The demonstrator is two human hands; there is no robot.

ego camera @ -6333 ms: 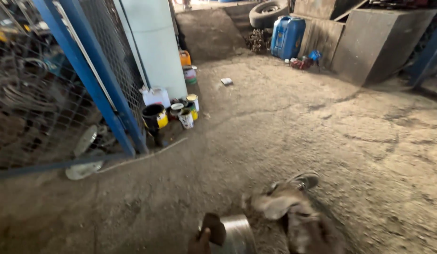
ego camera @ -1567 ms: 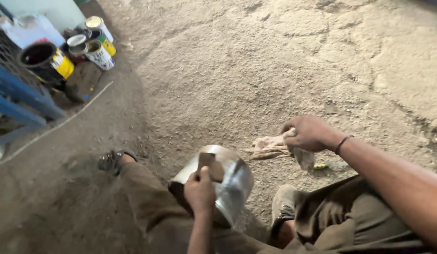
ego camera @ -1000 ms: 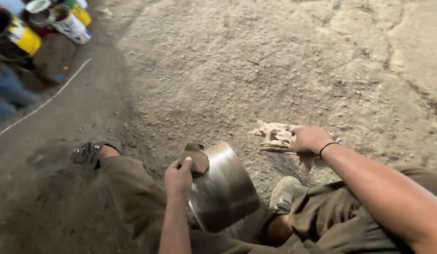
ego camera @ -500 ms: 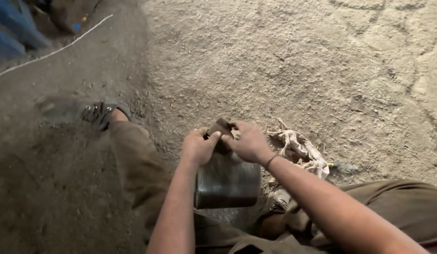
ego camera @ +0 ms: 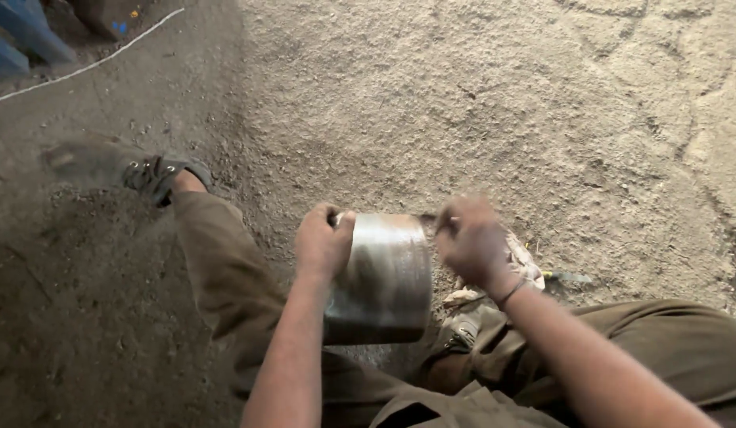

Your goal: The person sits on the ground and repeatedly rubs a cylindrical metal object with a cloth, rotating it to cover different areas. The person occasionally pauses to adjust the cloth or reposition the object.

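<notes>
A shiny metal cylinder (ego camera: 384,277) stands between my legs on the dusty ground. My left hand (ego camera: 323,242) grips its upper left rim. My right hand (ego camera: 471,242) is closed at the cylinder's upper right edge, blurred with motion; whether it holds something small I cannot tell. A crumpled pale rag (ego camera: 520,261) lies on the ground just behind my right hand.
My left leg stretches out to a dark shoe (ego camera: 158,174) at the left. A white cord (ego camera: 90,63) runs across the dirt at the top left, near blue frame parts (ego camera: 19,36). A small thin object (ego camera: 566,276) lies right of the rag.
The view has tilted down from the cans. My right hand left the rag and came to the cylinder's rim. The cylinder was turned so its side faces up.
</notes>
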